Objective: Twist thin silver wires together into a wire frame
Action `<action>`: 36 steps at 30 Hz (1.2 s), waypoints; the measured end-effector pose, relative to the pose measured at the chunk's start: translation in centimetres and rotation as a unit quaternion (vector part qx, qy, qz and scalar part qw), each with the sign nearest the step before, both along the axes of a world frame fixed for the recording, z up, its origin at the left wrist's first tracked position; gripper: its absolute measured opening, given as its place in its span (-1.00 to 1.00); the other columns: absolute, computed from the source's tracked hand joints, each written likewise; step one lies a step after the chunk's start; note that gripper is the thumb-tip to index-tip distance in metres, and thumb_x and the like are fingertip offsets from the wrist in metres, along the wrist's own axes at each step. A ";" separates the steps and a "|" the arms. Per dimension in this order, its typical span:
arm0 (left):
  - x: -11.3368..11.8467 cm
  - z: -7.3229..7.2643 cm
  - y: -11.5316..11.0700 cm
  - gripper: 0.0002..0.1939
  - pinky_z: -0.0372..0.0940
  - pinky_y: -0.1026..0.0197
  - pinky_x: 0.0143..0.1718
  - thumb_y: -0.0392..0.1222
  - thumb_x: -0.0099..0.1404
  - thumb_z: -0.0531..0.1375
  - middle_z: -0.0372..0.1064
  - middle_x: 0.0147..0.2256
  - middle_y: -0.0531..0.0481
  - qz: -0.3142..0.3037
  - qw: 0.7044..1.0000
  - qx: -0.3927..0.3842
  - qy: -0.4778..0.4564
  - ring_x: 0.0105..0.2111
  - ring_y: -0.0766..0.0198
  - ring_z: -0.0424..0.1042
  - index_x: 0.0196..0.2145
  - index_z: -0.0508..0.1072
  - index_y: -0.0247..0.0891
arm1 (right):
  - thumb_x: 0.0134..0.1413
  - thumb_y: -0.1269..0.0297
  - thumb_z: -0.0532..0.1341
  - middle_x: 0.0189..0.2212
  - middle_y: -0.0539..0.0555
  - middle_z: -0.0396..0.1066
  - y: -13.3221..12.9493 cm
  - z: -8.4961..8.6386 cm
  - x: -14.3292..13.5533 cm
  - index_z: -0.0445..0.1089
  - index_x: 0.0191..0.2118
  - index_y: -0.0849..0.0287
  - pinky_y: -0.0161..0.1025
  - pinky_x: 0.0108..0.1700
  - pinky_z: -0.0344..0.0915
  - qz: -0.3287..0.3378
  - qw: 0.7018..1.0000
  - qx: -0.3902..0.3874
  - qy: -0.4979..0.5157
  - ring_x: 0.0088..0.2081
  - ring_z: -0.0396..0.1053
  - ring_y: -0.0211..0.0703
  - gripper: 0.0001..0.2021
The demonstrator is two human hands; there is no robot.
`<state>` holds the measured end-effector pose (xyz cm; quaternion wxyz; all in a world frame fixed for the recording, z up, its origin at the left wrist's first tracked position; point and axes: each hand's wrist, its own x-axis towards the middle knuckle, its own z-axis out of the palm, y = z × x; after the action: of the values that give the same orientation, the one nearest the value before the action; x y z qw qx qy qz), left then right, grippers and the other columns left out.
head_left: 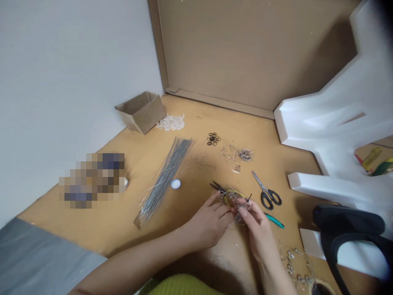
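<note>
Near the table's front edge, my left hand (210, 225) is closed, with its fingertips at a loose tangle of thin silvery wire (241, 213). My right hand (258, 223) pinches the same wire between thumb and fingers from the right. Exactly where each fingertip grips is too small to tell. Just behind the wire lie pliers (217, 186) with dark jaws and yellow handles, partly hidden by my hands and the wire. To the right are black-handled scissors (266, 194), and a teal handle (274, 221) shows beside my right wrist.
A bundle of straight wires (168, 176) lies left, with a small white round cap (175, 184) beside it. Behind are a cardboard box (141, 112), clear beads (172, 122), black rings (213, 139) and bent wire pieces (245, 154). White moulded foam (331, 119) stands right.
</note>
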<state>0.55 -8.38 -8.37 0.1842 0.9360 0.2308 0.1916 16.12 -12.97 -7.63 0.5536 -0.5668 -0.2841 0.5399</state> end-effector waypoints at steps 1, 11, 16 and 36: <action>0.0 0.0 0.0 -0.68 -0.22 -0.06 0.23 -0.27 0.29 -0.03 0.35 -0.07 -0.12 0.002 1.000 0.002 -0.003 0.00 0.20 0.27 -0.01 0.27 -0.27 | -0.15 0.19 0.34 -0.30 0.02 0.46 0.0 0.0 0.0 0.44 -0.28 0.07 -0.22 -0.12 0.20 -0.002 1.000 0.003 -0.019 -0.20 0.34 -0.07 -0.77; -2.3 2.7 0.7 -0.68 0.24 0.09 -0.04 -0.28 0.27 0.00 0.35 -0.14 -0.16 0.018 0.963 -0.041 -0.264 -0.12 0.20 0.33 -0.01 0.25 -0.25 | -0.14 0.21 0.34 -0.45 -0.02 0.38 -0.1 0.1 0.4 0.43 -0.35 0.09 -0.27 -0.31 0.18 -0.001 1.000 -0.006 0.030 -0.41 0.27 -0.19 -0.83; -2.7 3.1 1.5 -0.75 0.26 0.13 -0.09 -0.29 0.27 0.06 0.31 -0.14 -0.14 0.143 0.928 -0.163 -0.302 -0.11 0.22 0.31 -0.09 0.32 -0.24 | -0.14 0.25 0.33 -0.44 -0.02 0.38 -0.2 0.9 0.1 0.43 -0.38 0.08 -0.27 -0.30 0.18 0.012 0.998 0.002 0.066 -0.39 0.27 -0.20 -0.87; -2.1 0.5 2.4 -0.46 0.11 -0.05 0.07 0.17 0.18 0.09 0.33 -0.02 -0.17 -0.017 0.784 -0.547 -0.291 0.01 0.07 0.30 -0.01 0.31 -0.24 | -0.12 0.25 0.26 -0.40 0.04 0.46 0.3 1.3 0.0 0.43 -0.34 0.10 -0.25 -0.37 0.25 0.037 0.981 -0.014 0.191 -0.42 0.37 -0.16 -0.86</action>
<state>-1.50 -5.93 -7.86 0.7273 0.5815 0.2161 0.2936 16.16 -12.70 -6.31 0.5694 -0.4500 -0.1864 0.6623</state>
